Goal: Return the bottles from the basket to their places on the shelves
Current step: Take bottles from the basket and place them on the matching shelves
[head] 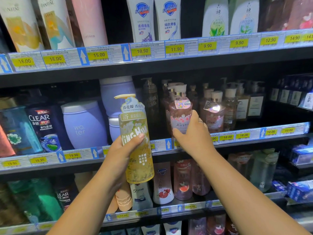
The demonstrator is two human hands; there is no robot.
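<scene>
Shelves [169, 66], left hand [121, 154] holds yellow bottle [135, 128], right hand [194, 135] pink bottle [179, 114]

left hand [122, 150] gripping yellow bottle [136, 143], right hand [193, 136] on pink bottle [179, 112]

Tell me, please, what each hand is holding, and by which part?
The left hand grips the yellow bottle around its middle. The right hand grips the pink bottle around its lower body.
</scene>
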